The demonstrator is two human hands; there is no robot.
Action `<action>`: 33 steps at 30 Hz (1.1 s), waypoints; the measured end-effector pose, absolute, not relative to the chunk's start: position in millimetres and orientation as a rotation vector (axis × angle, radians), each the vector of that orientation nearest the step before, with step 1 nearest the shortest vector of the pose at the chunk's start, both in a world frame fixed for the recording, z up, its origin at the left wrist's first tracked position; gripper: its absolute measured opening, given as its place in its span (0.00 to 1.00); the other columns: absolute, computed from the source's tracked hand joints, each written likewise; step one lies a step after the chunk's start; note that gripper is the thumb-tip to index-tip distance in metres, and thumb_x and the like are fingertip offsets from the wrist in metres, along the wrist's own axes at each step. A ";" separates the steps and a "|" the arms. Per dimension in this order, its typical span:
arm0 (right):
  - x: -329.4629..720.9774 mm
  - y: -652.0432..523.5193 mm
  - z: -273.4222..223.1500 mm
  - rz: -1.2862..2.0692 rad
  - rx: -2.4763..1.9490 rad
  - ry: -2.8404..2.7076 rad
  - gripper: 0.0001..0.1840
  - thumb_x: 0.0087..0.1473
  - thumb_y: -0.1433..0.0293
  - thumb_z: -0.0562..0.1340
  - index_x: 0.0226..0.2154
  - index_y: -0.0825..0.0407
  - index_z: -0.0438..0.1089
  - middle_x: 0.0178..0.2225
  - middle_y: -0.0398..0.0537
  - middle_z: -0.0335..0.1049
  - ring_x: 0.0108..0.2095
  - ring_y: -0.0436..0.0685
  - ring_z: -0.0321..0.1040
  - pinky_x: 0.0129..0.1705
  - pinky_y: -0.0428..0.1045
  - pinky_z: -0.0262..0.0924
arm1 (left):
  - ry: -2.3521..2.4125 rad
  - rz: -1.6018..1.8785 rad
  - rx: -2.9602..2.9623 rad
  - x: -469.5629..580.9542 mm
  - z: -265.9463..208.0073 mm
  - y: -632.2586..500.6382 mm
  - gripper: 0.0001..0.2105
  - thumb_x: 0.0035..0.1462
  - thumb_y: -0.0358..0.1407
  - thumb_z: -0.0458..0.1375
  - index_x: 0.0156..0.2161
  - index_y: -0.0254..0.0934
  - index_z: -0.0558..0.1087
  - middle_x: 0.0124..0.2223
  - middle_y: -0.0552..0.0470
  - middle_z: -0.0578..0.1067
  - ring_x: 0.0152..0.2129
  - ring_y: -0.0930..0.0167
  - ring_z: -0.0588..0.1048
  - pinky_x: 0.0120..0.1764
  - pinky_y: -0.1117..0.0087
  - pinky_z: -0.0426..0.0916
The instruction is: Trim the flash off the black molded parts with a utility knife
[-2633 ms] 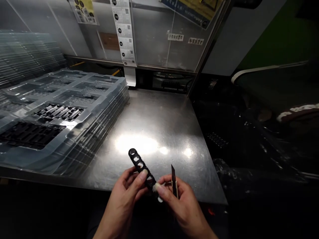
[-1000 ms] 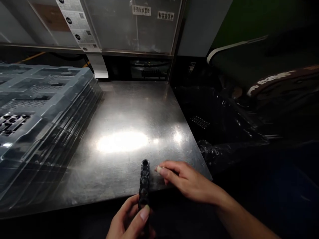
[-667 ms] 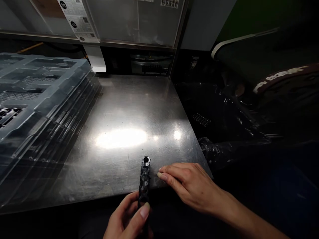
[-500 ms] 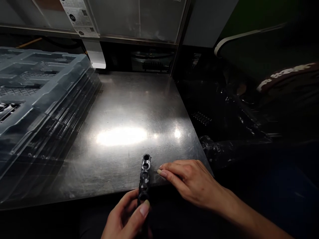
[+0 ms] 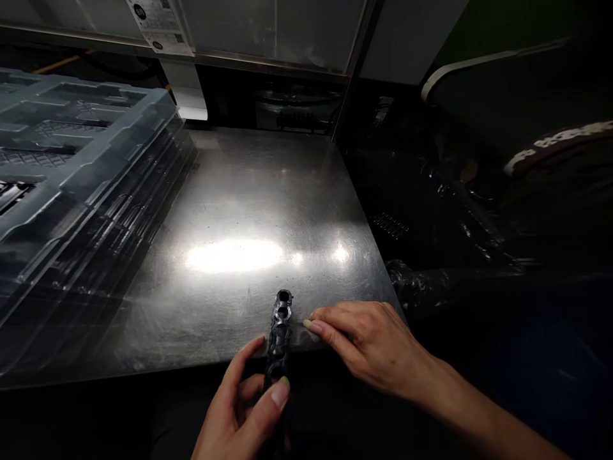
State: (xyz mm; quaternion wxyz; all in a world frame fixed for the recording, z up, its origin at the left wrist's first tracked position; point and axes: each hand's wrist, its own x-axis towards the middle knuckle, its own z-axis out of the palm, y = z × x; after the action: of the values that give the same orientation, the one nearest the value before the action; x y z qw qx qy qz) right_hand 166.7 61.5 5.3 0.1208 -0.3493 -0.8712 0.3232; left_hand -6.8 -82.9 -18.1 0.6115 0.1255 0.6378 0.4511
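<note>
A narrow black part with a row of round openings (image 5: 281, 332) points away from me over the near edge of the metal table. My left hand (image 5: 246, 409) grips its lower end, the thumb lying across it and the index finger lifted off to the left. To the right of the part, a short gap away, my right hand (image 5: 368, 338) is closed with thumb and forefinger pinched together. What the pinch holds, if anything, is too small to make out.
Stacked clear plastic trays (image 5: 119, 153) stand on the left of the metal table (image 5: 239, 204). Behind it is a grey panel (image 5: 311, 38) with a label sheet (image 5: 163, 25). Dark plastic sheeting (image 5: 431, 281) lies beyond the right edge, with a row of small springlike pieces (image 5: 390, 225).
My left index finger has lifted and stretched away from the black part. The right hand keeps its pinch beside the part. The view has shifted slightly.
</note>
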 end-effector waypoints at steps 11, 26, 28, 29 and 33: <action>168.1 63.1 4.0 0.954 -1.029 -2.593 0.18 0.73 0.60 0.56 0.41 0.46 0.81 0.27 0.43 0.77 0.27 0.54 0.72 0.33 0.49 0.61 | 1.489 0.988 0.319 -11.0 -21.0 -84.6 0.40 0.55 0.53 0.68 0.68 0.43 0.62 0.31 0.55 0.76 0.19 0.65 0.77 0.20 0.66 0.72; 167.8 67.8 3.2 1.027 -1.031 -2.617 0.19 0.73 0.60 0.55 0.40 0.47 0.80 0.30 0.41 0.78 0.28 0.52 0.72 0.35 0.48 0.63 | 1.470 1.014 0.283 -11.2 -19.3 -83.6 0.41 0.54 0.53 0.69 0.68 0.40 0.63 0.31 0.53 0.78 0.18 0.68 0.76 0.19 0.69 0.70; 167.5 68.3 3.3 1.026 -1.023 -2.617 0.19 0.73 0.60 0.56 0.40 0.47 0.80 0.30 0.42 0.78 0.28 0.53 0.72 0.35 0.48 0.63 | 1.463 1.024 0.277 -11.4 -19.0 -83.9 0.41 0.53 0.53 0.69 0.68 0.39 0.63 0.31 0.53 0.79 0.18 0.69 0.76 0.19 0.69 0.70; 167.4 68.4 3.3 1.025 -1.019 -2.617 0.19 0.73 0.60 0.56 0.40 0.47 0.80 0.30 0.42 0.78 0.28 0.53 0.72 0.34 0.48 0.63 | 1.458 1.027 0.275 -11.6 -19.2 -84.3 0.41 0.54 0.52 0.69 0.68 0.39 0.63 0.31 0.53 0.79 0.18 0.69 0.76 0.19 0.70 0.70; 166.7 68.2 3.6 1.029 -1.005 -2.594 0.18 0.73 0.60 0.56 0.40 0.47 0.80 0.30 0.42 0.78 0.29 0.53 0.73 0.35 0.48 0.63 | 1.448 1.027 0.280 -12.3 -20.8 -85.2 0.40 0.54 0.52 0.69 0.67 0.40 0.64 0.32 0.54 0.79 0.18 0.69 0.76 0.20 0.69 0.70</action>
State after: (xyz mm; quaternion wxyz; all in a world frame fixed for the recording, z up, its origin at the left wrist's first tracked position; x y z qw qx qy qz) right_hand 166.7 68.2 3.6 0.0876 -0.3375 -0.8712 0.3455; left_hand -12.3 -85.2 -20.8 0.6228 0.1221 0.6304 0.4470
